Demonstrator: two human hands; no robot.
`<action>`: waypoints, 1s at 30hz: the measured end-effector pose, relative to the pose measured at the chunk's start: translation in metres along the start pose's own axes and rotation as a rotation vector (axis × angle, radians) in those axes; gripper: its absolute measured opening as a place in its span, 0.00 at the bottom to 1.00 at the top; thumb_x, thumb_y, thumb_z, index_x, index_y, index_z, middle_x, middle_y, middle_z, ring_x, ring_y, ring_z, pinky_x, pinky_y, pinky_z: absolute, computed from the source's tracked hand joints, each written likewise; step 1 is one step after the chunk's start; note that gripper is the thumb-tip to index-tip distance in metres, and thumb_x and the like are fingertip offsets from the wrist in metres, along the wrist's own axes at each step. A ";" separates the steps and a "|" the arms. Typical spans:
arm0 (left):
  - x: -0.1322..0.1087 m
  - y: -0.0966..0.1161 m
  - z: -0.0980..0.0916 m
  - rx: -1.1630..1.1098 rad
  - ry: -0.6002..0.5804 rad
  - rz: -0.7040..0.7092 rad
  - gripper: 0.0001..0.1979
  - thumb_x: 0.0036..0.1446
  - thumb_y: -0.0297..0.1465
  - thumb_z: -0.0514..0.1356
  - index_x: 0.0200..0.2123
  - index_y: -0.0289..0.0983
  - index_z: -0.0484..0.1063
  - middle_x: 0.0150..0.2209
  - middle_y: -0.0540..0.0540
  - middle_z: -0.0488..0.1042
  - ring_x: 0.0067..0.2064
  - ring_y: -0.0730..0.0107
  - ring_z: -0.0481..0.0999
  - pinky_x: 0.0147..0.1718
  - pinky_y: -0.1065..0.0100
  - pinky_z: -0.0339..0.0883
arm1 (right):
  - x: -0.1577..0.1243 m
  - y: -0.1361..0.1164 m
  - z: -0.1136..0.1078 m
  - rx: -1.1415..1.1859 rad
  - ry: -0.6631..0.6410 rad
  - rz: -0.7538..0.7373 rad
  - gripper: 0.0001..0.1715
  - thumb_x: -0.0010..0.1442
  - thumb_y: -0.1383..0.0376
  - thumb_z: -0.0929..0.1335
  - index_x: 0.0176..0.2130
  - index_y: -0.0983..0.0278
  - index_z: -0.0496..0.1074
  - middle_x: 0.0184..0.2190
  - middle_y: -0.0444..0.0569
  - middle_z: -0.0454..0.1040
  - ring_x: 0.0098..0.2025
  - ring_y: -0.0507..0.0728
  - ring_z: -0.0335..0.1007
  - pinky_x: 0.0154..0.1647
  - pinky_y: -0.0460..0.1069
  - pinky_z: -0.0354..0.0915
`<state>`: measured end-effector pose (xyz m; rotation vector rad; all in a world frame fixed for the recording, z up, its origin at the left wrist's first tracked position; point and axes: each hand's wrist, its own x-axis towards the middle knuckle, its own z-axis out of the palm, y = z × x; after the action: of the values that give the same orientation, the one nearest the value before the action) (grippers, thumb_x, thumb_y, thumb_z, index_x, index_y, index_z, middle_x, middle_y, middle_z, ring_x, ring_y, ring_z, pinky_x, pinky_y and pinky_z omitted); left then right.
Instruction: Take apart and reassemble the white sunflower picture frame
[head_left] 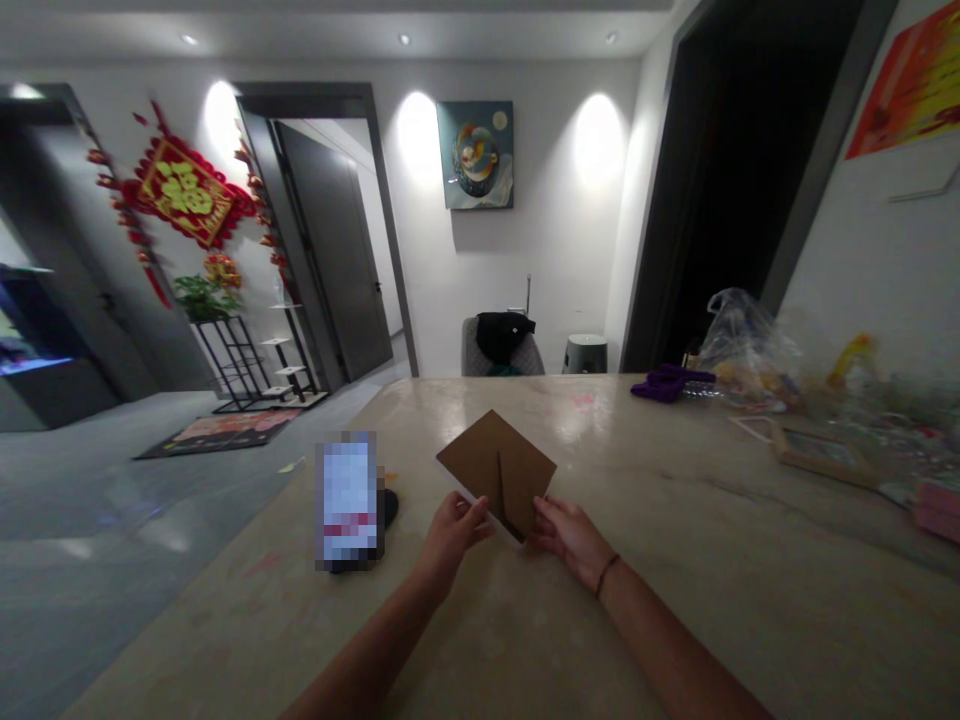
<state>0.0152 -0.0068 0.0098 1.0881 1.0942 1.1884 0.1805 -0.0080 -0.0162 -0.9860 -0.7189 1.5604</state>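
Note:
A brown, square picture-frame backing board (480, 452) is held up over the table, one corner pointing away from me. A narrow strut runs down its middle, and a white edge shows along its lower left side. My left hand (454, 530) pinches that lower left edge between thumb and fingers. On the opposite side, my right hand (570, 532) grips the lower right edge, with a thin dark band round the wrist. The board's other face is turned away from view.
Left of my hands, a phone (349, 500) with a blurred screen stands on a dark holder. At the right lie a wooden frame (825, 458), a purple cloth (670, 382), a clear plastic bag (742, 345) and a pink item (937, 508). A chair (471, 350) stands beyond the table (675, 600).

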 end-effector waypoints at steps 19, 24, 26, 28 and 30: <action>0.007 0.008 -0.023 0.159 -0.083 -0.111 0.19 0.44 0.41 0.61 0.35 0.32 0.71 0.33 0.43 0.76 0.30 0.71 0.75 0.29 0.71 0.68 | 0.021 -0.015 -0.040 -0.589 0.368 -0.533 0.22 0.53 0.61 0.60 0.45 0.66 0.70 0.48 0.50 0.69 0.54 0.56 0.59 0.56 0.52 0.53; 0.013 -0.005 -0.024 0.170 -0.121 -0.205 0.16 0.42 0.38 0.62 0.33 0.34 0.70 0.32 0.44 0.77 0.28 0.71 0.76 0.27 0.70 0.68 | 0.011 -0.014 -0.034 -0.991 0.440 -0.646 0.27 0.56 0.57 0.58 0.52 0.66 0.63 0.48 0.57 0.67 0.51 0.61 0.61 0.54 0.57 0.54; 0.015 -0.009 -0.024 0.208 -0.097 -0.233 0.15 0.42 0.38 0.62 0.32 0.34 0.70 0.28 0.46 0.77 0.25 0.71 0.75 0.26 0.70 0.68 | 0.008 -0.010 -0.029 -1.156 0.371 -0.695 0.31 0.52 0.54 0.63 0.53 0.66 0.62 0.50 0.59 0.64 0.53 0.64 0.58 0.54 0.58 0.53; 0.016 -0.011 -0.024 0.262 -0.079 -0.254 0.14 0.42 0.37 0.61 0.30 0.33 0.71 0.23 0.48 0.76 0.23 0.72 0.74 0.26 0.70 0.68 | 0.006 -0.004 -0.026 -1.261 0.271 -0.691 0.31 0.49 0.53 0.66 0.50 0.66 0.66 0.52 0.60 0.63 0.54 0.65 0.56 0.55 0.58 0.52; 0.015 -0.009 -0.025 0.315 -0.093 -0.263 0.13 0.42 0.37 0.60 0.29 0.33 0.72 0.21 0.48 0.75 0.22 0.73 0.74 0.26 0.70 0.67 | 0.008 0.001 -0.026 -1.305 0.223 -0.655 0.27 0.51 0.54 0.65 0.46 0.66 0.69 0.51 0.59 0.64 0.55 0.65 0.56 0.55 0.57 0.52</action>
<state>-0.0071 0.0088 -0.0039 1.1817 1.3356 0.7676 0.2024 -0.0022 -0.0303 -1.5545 -1.7443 0.2558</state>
